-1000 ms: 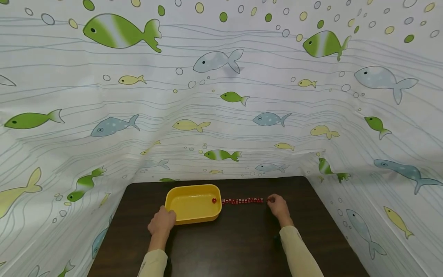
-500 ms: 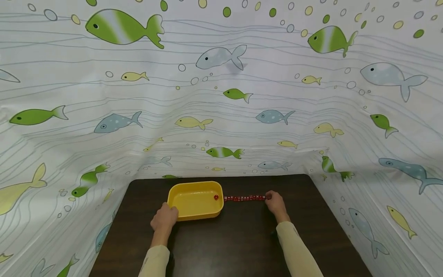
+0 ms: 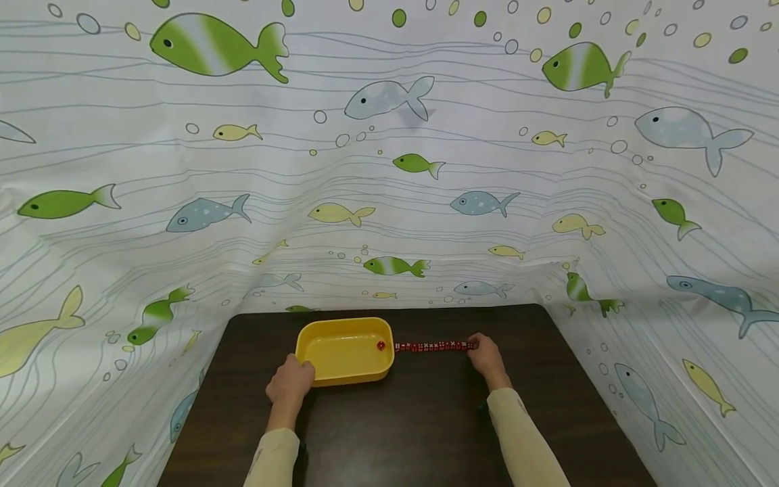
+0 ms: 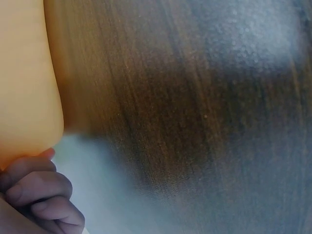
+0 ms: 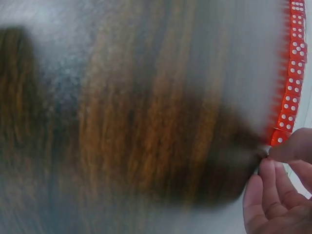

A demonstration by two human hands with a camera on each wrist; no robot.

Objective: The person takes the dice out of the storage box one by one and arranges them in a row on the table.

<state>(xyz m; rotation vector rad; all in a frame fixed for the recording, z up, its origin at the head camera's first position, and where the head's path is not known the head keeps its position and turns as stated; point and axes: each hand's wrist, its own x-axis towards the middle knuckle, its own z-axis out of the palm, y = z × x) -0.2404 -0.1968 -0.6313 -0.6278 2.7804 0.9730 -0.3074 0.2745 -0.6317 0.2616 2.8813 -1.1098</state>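
Note:
A shallow yellow tray point(image 3: 341, 355) stands on the table, with one red die point(image 3: 381, 345) inside near its right wall. My left hand point(image 3: 291, 380) grips the tray's near left corner; in the left wrist view its curled fingers point(image 4: 41, 187) lie against the tray wall point(image 4: 24, 87). From the tray's right side a straight row of red dice point(image 3: 429, 347) with white pips runs rightward. At the far end of that row my right hand point(image 3: 489, 355) holds the last die point(image 5: 280, 137) between thumb and fingers, the die partly covered by the thumb.
The dark wood-grain tabletop point(image 3: 395, 433) extends in front of tray and dice. A white cloth point(image 3: 377, 189) printed with fish hangs behind the table and along both sides.
My right hand has moved left, bringing its die from a small gap up to the row's end. The left hand keeps its grip on the tray. The head view has shifted slightly.

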